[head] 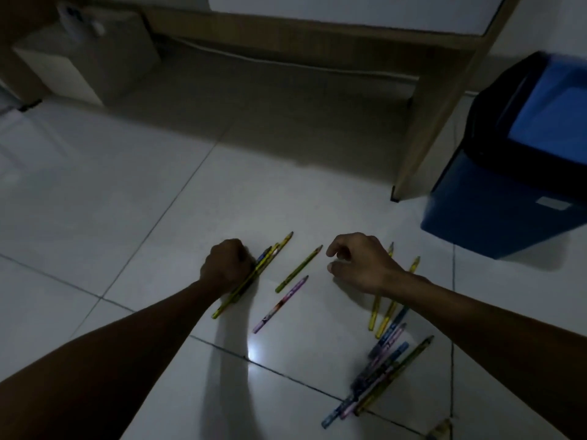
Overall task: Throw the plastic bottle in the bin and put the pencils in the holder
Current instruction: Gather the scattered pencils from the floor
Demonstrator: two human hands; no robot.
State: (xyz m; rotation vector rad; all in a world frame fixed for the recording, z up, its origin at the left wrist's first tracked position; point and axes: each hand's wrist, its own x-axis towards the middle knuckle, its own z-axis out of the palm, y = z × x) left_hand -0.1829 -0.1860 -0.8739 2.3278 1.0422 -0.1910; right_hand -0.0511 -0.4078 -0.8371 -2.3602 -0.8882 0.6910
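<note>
Head view: my left hand [226, 265] grips a pencil bundle [254, 274]; right hand [359, 265] open, nearest yellow pencil [298, 268] just left, lying diagonally mid-frame.

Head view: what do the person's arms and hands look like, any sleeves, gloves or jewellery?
Both forearms are bare as far as the frame shows, with no sleeves in view. The left hand and the right hand wear no gloves. No watch, bracelet or ring is visible, though the dim light and blur could hide small items.
</note>
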